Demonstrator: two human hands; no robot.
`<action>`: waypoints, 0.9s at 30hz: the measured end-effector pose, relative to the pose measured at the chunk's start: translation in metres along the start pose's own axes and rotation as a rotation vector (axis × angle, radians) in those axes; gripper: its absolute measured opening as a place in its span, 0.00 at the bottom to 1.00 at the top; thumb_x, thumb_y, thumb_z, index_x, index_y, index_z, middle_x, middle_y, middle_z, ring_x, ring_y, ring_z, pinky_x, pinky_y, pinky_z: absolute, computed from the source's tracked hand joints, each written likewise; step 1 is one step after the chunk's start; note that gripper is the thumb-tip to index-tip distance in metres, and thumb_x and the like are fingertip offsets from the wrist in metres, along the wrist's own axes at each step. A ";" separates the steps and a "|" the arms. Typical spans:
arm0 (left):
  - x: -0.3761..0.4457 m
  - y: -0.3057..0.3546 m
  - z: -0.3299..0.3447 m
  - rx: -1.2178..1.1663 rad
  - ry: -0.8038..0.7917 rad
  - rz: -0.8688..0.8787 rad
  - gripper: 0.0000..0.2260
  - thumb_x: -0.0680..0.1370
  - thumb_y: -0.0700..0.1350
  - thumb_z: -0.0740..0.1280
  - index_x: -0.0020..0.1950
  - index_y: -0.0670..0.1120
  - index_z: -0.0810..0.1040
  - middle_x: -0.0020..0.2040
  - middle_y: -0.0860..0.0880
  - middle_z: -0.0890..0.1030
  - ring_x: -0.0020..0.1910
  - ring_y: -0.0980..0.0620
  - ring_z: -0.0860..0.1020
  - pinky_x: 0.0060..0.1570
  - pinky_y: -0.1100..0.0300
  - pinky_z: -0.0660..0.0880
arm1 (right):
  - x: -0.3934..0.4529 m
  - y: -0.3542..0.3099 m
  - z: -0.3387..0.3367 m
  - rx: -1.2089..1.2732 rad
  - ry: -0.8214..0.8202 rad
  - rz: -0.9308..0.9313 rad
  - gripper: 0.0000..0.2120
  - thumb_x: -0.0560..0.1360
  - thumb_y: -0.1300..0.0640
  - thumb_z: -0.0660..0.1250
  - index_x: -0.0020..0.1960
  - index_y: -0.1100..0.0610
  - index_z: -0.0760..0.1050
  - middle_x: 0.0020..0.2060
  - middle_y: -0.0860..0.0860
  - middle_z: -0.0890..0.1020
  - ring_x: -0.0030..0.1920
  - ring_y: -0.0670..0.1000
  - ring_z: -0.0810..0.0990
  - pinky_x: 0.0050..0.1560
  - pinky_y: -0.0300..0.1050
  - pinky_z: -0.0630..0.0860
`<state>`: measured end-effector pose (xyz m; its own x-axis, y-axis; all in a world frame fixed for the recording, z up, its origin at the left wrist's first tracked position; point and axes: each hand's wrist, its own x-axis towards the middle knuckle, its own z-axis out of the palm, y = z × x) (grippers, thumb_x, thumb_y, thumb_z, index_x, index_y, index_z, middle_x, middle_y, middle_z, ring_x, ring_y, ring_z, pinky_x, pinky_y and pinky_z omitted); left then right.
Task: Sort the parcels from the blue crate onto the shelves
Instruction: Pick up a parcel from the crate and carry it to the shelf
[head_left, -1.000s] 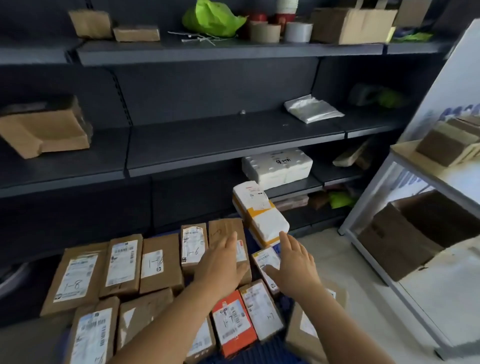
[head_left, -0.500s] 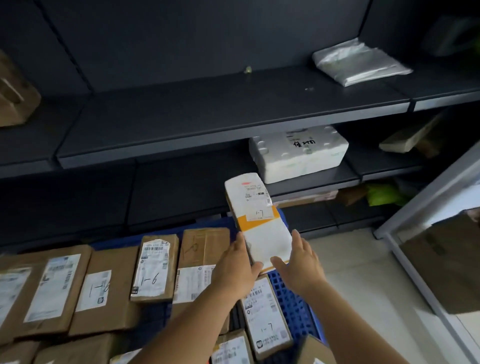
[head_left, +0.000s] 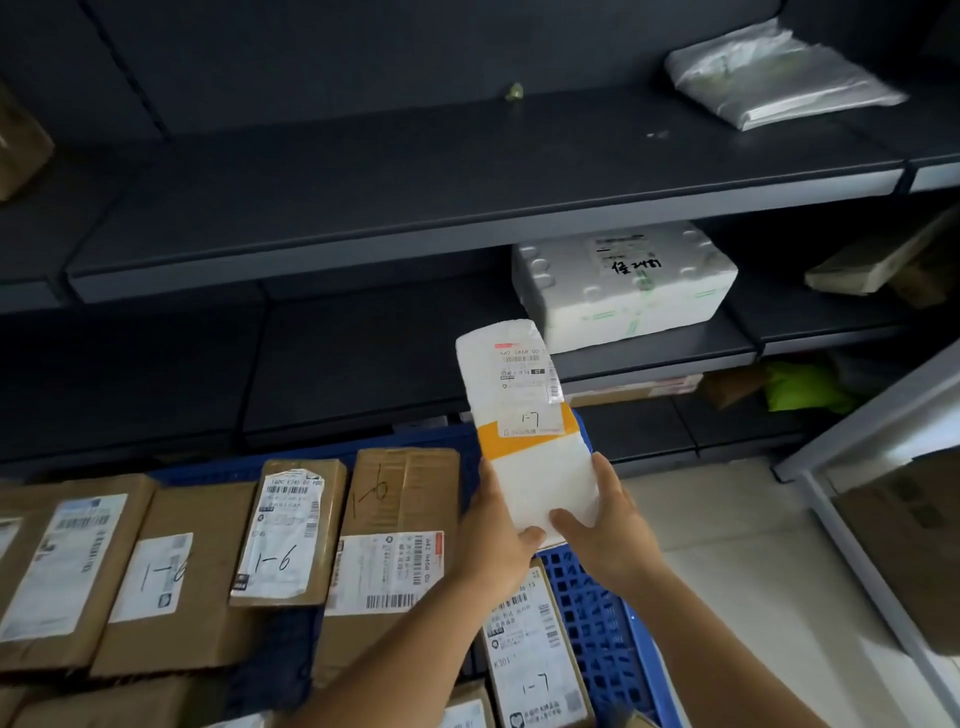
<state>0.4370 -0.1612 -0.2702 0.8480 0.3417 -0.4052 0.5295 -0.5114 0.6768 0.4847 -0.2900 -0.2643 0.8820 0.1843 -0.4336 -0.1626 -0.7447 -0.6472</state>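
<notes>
Dark grey metal shelving (head_left: 467, 171) fills the upper and middle frame, its back panels (head_left: 363, 47) dim and shadowed — pale front edges catch what light there is. At lower right lies a light tiled floor (head_left: 737, 571), brighter than the rest, and a pale metal rack frame (head_left: 862, 415) slants across the right edge.

The near end of the white foam parcel (head_left: 524, 415) is covered by the fingers (head_left: 532, 535) of both hands. The small print on its label cannot be read. The blue crate (head_left: 597, 613) is largely hidden under brown parcels (head_left: 400, 519), and the leftmost parcel is cut by the frame edge.
</notes>
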 end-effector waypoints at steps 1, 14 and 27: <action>-0.004 0.001 -0.003 -0.020 0.001 0.008 0.42 0.75 0.45 0.71 0.77 0.54 0.45 0.67 0.51 0.71 0.63 0.51 0.74 0.54 0.58 0.77 | -0.006 -0.003 -0.002 0.003 0.020 -0.009 0.40 0.76 0.51 0.67 0.78 0.50 0.46 0.72 0.51 0.65 0.65 0.53 0.70 0.54 0.44 0.72; -0.135 -0.006 -0.108 -0.163 0.098 0.148 0.40 0.75 0.42 0.71 0.74 0.62 0.47 0.61 0.59 0.73 0.60 0.55 0.76 0.54 0.59 0.78 | -0.148 -0.085 0.004 -0.010 0.117 -0.165 0.40 0.74 0.49 0.69 0.78 0.48 0.48 0.70 0.50 0.64 0.64 0.53 0.70 0.56 0.48 0.73; -0.393 -0.117 -0.269 -0.270 0.437 0.129 0.36 0.74 0.39 0.69 0.75 0.58 0.53 0.61 0.56 0.74 0.59 0.54 0.75 0.49 0.64 0.75 | -0.386 -0.210 0.112 -0.056 -0.024 -0.527 0.39 0.73 0.45 0.69 0.76 0.45 0.49 0.70 0.50 0.64 0.66 0.55 0.68 0.59 0.52 0.71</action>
<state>0.0349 -0.0233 -0.0243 0.7862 0.6158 -0.0526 0.3474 -0.3698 0.8617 0.1288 -0.1324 -0.0310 0.8272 0.5572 -0.0728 0.3249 -0.5800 -0.7470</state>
